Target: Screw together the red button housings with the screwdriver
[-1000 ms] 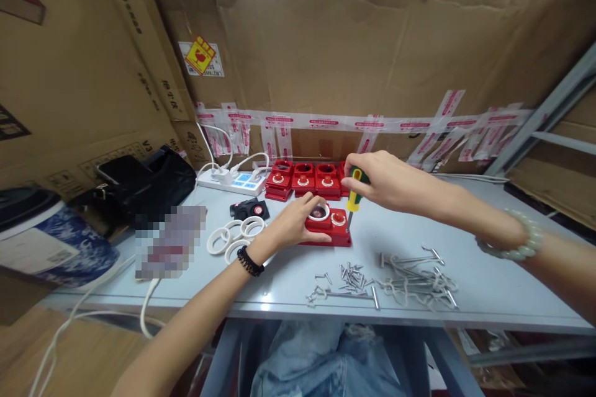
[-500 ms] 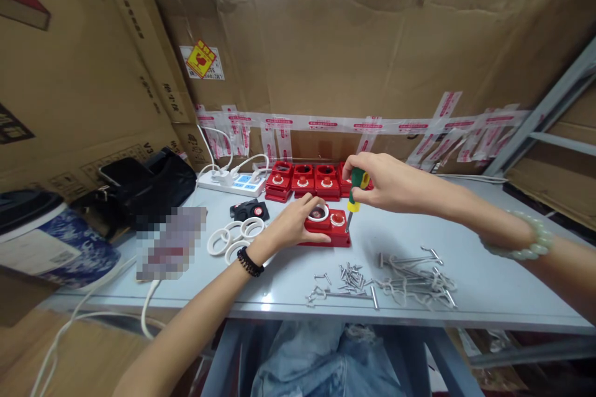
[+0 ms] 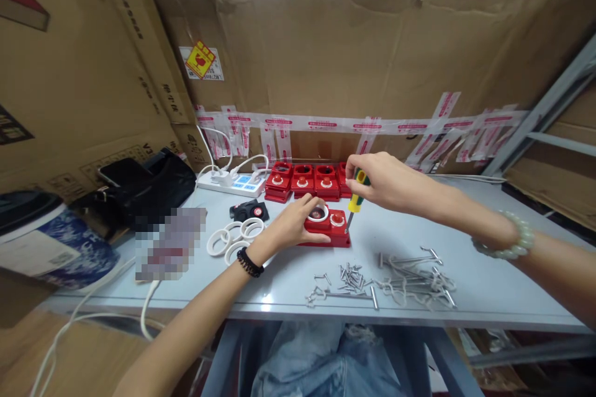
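My left hand (image 3: pixel 293 222) is pressed on the left side of a red plastic box (image 3: pixel 332 229) lying on the grey table (image 3: pixel 488 279), fingers curled round its edge. My right hand (image 3: pixel 386 181) is closed round the green and yellow handle of a screwdriver (image 3: pixel 354 200), whose tip stands on the box's right front corner. A white ring (image 3: pixel 319 213) lies on top of the box.
A row of red boxes (image 3: pixel 302 178) stands behind. White rings (image 3: pixel 233 237) and a black part (image 3: pixel 249 209) lie to the left, a pile of screws (image 3: pixel 350 278) and long metal hooks (image 3: pixel 414 276) in front. A power strip (image 3: pixel 233 182) and black bag (image 3: pixel 144 183) lie at left. Cardboard walls surround the table.
My right hand has shifted slightly on the screwdriver handle, as if turning it. The left hand and the red box have stayed put.
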Available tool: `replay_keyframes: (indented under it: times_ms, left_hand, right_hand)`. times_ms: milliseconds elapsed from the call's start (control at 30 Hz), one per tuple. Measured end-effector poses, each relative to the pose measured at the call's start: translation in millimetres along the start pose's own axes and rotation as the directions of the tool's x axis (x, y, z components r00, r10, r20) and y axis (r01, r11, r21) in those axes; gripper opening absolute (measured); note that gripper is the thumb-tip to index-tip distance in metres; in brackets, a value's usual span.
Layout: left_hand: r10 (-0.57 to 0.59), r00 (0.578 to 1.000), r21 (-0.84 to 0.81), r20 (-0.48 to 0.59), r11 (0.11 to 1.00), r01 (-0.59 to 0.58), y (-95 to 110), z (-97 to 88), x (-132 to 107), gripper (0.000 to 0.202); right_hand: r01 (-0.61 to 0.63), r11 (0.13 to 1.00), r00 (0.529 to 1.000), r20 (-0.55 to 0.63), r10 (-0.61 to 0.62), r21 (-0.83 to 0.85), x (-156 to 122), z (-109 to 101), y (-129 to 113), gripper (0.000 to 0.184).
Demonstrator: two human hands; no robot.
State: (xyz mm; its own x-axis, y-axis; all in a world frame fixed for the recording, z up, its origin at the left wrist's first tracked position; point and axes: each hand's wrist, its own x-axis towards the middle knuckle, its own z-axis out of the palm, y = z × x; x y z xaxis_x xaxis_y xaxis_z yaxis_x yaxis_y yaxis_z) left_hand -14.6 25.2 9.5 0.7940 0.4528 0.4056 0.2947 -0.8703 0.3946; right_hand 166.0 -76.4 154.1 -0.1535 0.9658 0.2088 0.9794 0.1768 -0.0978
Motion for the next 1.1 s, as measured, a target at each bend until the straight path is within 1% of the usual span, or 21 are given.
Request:
replay_keyframes:
  times_ms: [67, 133, 167, 233, 333, 400, 500, 600, 633, 700, 767, 833, 867, 900, 1000, 1100]
  left_hand:
    - [0.006, 1.0, -0.007, -0.002, 1.0, -0.006, 0.1, 0.0, 0.2, 0.059]
    - [0.011, 1.0, -0.014, -0.005, 1.0, -0.011, 0.4, 0.0, 0.5, 0.058]
    - [0.012, 1.0, -0.015, -0.005, 1.0, -0.012, 0.5, 0.0, 0.5, 0.058]
    - [0.01, 1.0, -0.011, -0.005, 1.0, -0.01, 0.6, 0.0, 0.5, 0.058]
    - [0.003, 1.0, 0.005, 0.002, 1.0, -0.003, 0.1, 0.5, 0.4, 0.058]
    - [-0.001, 1.0, 0.012, 0.005, 1.0, 0.001, -0.4, 0.9, 0.3, 0.06]
    - [-0.003, 1.0, 0.015, 0.011, 1.0, 0.003, -0.7, 1.1, 0.4, 0.062]
    - [-0.002, 1.0, 0.008, 0.014, 1.0, 0.002, 0.0, 0.4, 0.7, 0.06]
    - [-0.002, 1.0, 0.008, 0.015, 1.0, 0.002, 0.4, 0.0, 0.7, 0.059]
    - [-0.001, 1.0, 0.009, 0.017, 1.0, 0.001, 1.3, -0.8, 0.6, 0.058]
    - [0.0, 1.0, 0.011, 0.016, 1.0, 0.0, 2.1, -1.4, 0.4, 0.056]
    - [-0.004, 1.0, 0.009, 0.015, 1.0, 0.004, 2.8, -1.7, 0.2, 0.055]
    - [-0.006, 1.0, 0.008, 0.017, 1.0, 0.006, 3.1, -1.7, 0.2, 0.055]
    - [-0.011, 1.0, 0.007, 0.017, 1.0, 0.01, 3.3, -1.7, 0.2, 0.055]
    - [-0.02, 1.0, 0.008, 0.019, 1.0, 0.02, 3.3, -1.4, 0.6, 0.056]
    - [-0.021, 1.0, 0.002, 0.016, 1.0, 0.021, 2.4, -0.7, 0.8, 0.056]
  right_hand:
    - [0.032, 0.998, 0.999, 0.025, -0.033, 0.051, -0.2, -0.1, 0.6, 0.01]
    - [0.028, 0.996, 0.998, 0.05, -0.032, 0.083, -0.6, 0.3, 0.7, 0.014]
    - [0.017, 0.996, 0.998, 0.052, -0.022, 0.083, -0.7, 0.9, 0.6, 0.012]
    - [0.009, 0.997, 1.0, 0.022, -0.011, 0.072, -0.6, 2.8, -0.2, 0.008]
    - [0.038, 0.994, 0.998, -0.054, -0.032, 0.106, -0.6, 4.0, -2.1, 0.006]
    - [0.05, 0.988, 0.995, -0.095, -0.036, 0.148, -1.5, 0.8, -3.8, 0.007]
    - [0.037, 0.983, 0.988, -0.153, -0.009, 0.18, -4.7, -8.7, -6.3, 0.01]
    - [0.027, 0.981, 0.987, -0.163, 0.004, 0.19, -8.2, -12.7, -7.5, 0.01]
    - [0.023, 0.984, 0.989, -0.148, 0.004, 0.177, -8.8, -10.8, -7.3, 0.011]
    - [-0.009, 0.992, 0.998, -0.066, 0.018, 0.122, -8.6, -1.3, -6.0, 0.013]
    - [-0.077, 0.996, 0.992, 0.101, 0.072, 0.051, -6.3, 14.3, -3.4, 0.018]
    - [-0.117, 0.993, 0.96, 0.255, 0.115, -0.008, -2.2, 32.2, 0.0, 0.025]
    - [-0.142, 0.989, 0.938, 0.315, 0.148, -0.042, 0.1, 40.8, 1.8, 0.029]
    - [-0.168, 0.982, 0.904, 0.383, 0.189, -0.088, 2.4, 48.6, 3.3, 0.031]
    - [-0.152, 0.982, 0.877, 0.442, 0.187, -0.115, 7.1, 65.1, 5.8, 0.034]
    - [-0.143, 0.983, 0.869, 0.46, 0.18, -0.115, 7.7, 71.1, 4.3, 0.029]
